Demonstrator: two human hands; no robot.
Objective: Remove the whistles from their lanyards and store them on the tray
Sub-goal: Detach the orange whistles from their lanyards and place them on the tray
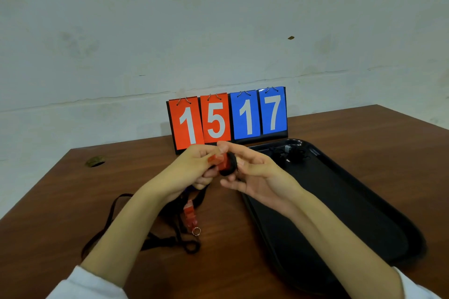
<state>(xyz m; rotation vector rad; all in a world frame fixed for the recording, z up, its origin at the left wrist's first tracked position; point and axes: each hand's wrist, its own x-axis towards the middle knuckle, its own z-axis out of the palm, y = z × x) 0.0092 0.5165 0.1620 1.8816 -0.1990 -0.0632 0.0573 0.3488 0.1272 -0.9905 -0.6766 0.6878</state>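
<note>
Brown wood forms the table [60, 201], and a black tray [364, 213] lies on its right part, with its long side running away from the person. Both hands are raised together just left of the tray's far end, and they almost touch each other. The left hand [194, 167] pinches a red whistle [220, 161] with its curled fingers. The right hand [252, 172] holds the black lanyard cord [232, 165] that is looped at the end of this whistle, between thumb and forefinger, while its other fingers are loosely spread. This whistle is above the table, not on the tray. A second red whistle [189, 216] lies on the table left of the tray's near half, under the left wrist, with a small metal ring [196, 231] at its lower end. Loose black lanyards [158, 241] lie around it and extend farther left from the tray. At the far end of the tray some small dark things [289, 153] rest on it; I cannot tell exactly what they are. Behind the tray's far left corner stands a scoreboard [228, 116] that shows 15 in red and 17 in blue. Well to the left of the tray there is a round hole [94, 161] in the table. A white sleeve [85, 284] covers the left arm near the lower edge.
</note>
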